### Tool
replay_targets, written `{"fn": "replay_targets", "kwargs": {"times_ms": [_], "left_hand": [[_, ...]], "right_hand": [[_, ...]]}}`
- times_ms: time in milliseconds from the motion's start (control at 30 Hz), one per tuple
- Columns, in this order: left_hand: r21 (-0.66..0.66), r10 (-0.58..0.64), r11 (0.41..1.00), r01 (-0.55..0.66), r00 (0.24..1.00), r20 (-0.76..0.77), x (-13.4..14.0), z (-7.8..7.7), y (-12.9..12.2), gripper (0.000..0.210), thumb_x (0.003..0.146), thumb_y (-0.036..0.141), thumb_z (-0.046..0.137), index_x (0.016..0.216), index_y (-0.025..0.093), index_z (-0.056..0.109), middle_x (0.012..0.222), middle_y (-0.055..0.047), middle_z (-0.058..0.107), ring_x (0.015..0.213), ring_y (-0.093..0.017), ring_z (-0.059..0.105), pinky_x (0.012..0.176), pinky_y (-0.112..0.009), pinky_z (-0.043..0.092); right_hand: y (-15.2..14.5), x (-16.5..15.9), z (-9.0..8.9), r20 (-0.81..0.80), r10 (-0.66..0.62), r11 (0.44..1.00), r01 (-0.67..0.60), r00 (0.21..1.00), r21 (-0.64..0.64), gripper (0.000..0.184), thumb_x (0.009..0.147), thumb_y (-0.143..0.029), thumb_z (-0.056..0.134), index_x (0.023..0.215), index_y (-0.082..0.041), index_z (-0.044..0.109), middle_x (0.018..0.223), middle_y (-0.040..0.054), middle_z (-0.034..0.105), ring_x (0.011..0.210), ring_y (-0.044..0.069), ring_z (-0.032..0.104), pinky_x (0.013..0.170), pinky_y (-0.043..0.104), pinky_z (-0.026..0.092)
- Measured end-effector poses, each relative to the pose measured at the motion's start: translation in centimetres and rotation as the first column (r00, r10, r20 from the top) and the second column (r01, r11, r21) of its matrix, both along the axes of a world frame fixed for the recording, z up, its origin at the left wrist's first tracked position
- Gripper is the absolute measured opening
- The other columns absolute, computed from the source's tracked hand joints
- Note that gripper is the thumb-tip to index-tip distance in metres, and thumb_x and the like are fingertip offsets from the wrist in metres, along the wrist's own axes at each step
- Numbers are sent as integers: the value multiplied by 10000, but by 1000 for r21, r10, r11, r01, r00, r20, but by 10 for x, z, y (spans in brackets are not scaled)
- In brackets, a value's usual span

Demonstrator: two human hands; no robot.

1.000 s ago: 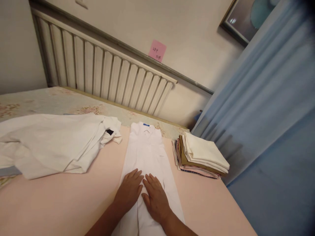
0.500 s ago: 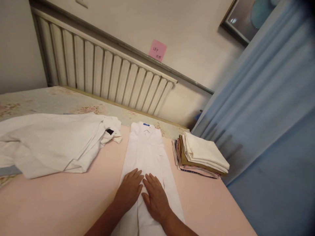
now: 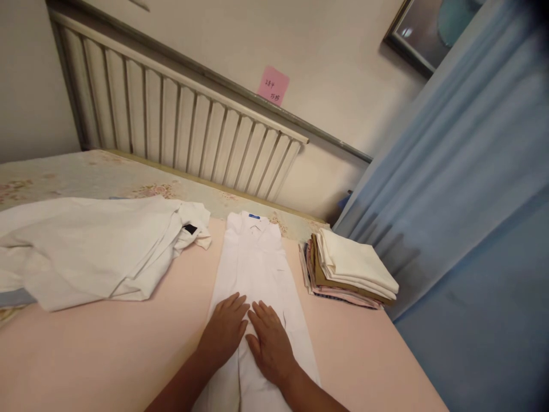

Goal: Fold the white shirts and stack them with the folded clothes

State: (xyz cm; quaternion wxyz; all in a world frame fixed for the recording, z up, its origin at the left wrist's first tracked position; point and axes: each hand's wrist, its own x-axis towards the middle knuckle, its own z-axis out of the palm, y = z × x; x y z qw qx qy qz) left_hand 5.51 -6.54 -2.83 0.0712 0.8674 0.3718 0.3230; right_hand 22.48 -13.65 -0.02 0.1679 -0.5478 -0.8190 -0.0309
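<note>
A long white coat [image 3: 257, 263] with a collar and a blue neck label lies lengthwise in front of me, its sides folded in to a narrow strip. My left hand [image 3: 227, 329] rests flat on its left half, fingers stretched forward. Beside it, my right hand [image 3: 271, 340] lies flat on the cloth too, thumb pointing toward the left hand. The two hands are close together, and neither grips the fabric. The coat's lower end runs between my forearms and out of the bottom of the view.
Loose white garments [image 3: 98, 246] lie in a heap on the left. A stack of folded clothes [image 3: 355, 263] stands on the right, near a blue curtain [image 3: 463, 189]. Beneath everything is a pink sheet [image 3: 128, 355]. A radiator [image 3: 184, 126] runs along the wall behind.
</note>
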Motion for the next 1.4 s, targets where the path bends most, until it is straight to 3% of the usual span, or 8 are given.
{"fn": "replay_targets", "kwargs": {"times_ms": [267,600,867,1400], "left_hand": [[23,9,1000,-9,1000,-23,-3,-1,1,378,875,209,452,1231,236,577,1315,-48,592,1269,-228,472,1034,-430,386],[45,108,994,-102,982,-156,-1,6,-15,418,889,280,456,1298,257,538,1365,-33,556,1299,-246,441,1037,-442,364],[97,149,987,-129,960,-237,-1,7,-29,431,905,310,430,1325,270,518,1387,-35,535,1329,-260,406,1044,-450,347],[126,197,978,-165,928,-316,-1,7,-41,442,923,328,392,1349,268,494,1428,-30,490,1339,-264,398,1042,-456,363]], "right_hand": [[-1,-2,2,-33,-24,1000,24,999,6,518,914,-259,482,1419,-202,382,1463,78,415,1401,239,275,1139,503,281],[1,3,-5,-48,-6,997,3,999,-79,613,924,-402,479,1468,-196,289,1528,88,294,1430,264,179,1154,513,218],[-17,5,-6,-104,-4,995,-6,995,-96,604,927,-454,465,1450,-186,324,1537,112,264,1432,278,161,1152,524,190],[-59,12,9,-174,2,967,-46,985,-250,607,925,-474,469,1452,-210,324,1563,84,188,1443,259,117,1169,492,143]]}}
